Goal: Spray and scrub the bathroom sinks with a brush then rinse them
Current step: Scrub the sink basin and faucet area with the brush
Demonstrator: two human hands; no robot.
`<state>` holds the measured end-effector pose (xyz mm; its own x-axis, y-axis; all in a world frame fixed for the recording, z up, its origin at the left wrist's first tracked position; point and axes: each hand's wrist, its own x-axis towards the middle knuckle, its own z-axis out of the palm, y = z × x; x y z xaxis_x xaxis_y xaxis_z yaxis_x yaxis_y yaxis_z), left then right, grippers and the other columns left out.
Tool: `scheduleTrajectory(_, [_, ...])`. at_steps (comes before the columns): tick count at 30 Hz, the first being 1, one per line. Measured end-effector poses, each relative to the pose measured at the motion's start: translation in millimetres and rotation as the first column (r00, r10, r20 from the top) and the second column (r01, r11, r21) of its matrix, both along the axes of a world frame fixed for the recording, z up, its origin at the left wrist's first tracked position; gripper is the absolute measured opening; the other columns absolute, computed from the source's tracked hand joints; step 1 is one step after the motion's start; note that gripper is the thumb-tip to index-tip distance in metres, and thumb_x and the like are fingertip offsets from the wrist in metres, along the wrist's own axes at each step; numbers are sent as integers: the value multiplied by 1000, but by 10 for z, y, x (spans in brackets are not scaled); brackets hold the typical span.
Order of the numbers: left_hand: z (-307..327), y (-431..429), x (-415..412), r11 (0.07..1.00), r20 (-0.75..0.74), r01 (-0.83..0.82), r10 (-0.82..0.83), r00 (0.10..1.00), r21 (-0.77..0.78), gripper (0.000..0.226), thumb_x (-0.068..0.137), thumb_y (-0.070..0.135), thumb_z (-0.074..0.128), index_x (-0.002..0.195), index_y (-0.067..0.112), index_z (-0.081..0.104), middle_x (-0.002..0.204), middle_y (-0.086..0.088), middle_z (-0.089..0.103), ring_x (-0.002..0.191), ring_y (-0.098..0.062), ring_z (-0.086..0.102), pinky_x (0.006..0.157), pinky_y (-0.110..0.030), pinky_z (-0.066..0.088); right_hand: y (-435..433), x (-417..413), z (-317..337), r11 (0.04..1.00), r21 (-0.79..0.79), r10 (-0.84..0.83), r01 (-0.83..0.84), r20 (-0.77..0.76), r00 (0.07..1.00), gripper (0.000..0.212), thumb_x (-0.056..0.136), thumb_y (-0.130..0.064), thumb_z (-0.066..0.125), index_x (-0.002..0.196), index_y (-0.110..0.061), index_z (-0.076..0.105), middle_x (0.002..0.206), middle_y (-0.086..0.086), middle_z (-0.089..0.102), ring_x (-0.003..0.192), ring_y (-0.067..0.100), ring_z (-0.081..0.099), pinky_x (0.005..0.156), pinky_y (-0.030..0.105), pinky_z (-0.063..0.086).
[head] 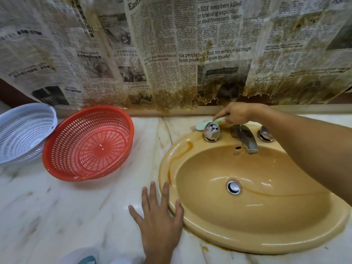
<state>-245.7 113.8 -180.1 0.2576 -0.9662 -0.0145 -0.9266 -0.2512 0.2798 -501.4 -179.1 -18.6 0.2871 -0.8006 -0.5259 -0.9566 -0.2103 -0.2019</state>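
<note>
Reaching for the brush behind the taps, centre right of the frame.
Right hand (pixel 238 113) has its fingers curled round the green brush (pixel 202 126), low over the counter (pixel 76 206), just behind the tap handle (pixel 211 132). Left hand (pixel 160 223) lies flat, fingers spread, holding nothing, at the lower-left rim of the sink (pixel 165 168). Brown streaks show along that rim. Judgement: lift the brush clear of the tap handle and spout (pixel 245 139) before drawing it forward, brace with the flat hand, and scrub the stained rim first. No spray bottle identifiable.
</note>
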Motion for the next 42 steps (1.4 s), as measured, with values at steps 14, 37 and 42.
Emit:
scheduleTrajectory(14, [-3, 14, -2, 1000, -15, -10, 10, 1000, -19, 66, 94, 64, 34, 158, 48, 30, 168, 5, 28, 158, -21, 17, 117, -70, 11, -67, -154, 115, 997, 57, -55, 55, 6, 998, 37, 106, -15, 51, 136, -34, 63, 149, 4, 51, 112, 20, 52, 94, 33, 47])
scheduleTrajectory(37, [-6, 11, 6, 1000, -3, 2, -2, 1000, -3, 68, 95, 65, 30, 159, 46, 27, 169, 3, 27, 158, -23, 17, 118, -72, 11, 1505, 576, -219, 886, -268, -292, 379, 316, 903, 40, 100, -43, 56, 139, -42, 58, 114, 6, 68, 101, 29, 60, 78, 37, 51])
scheduleTrajectory(42, [-6, 10, 3, 1000, -8, 0, 0, 1000, -2, 67, 96, 66, 27, 160, 47, 24, 169, 4, 25, 159, -22, 13, 119, -72, 8, 1522, 639, -629, 815, -270, -439, 513, 289, 851, 39, 103, -41, 48, 142, -38, 54, 114, 11, 68, 107, 34, 62, 79, 40, 48])
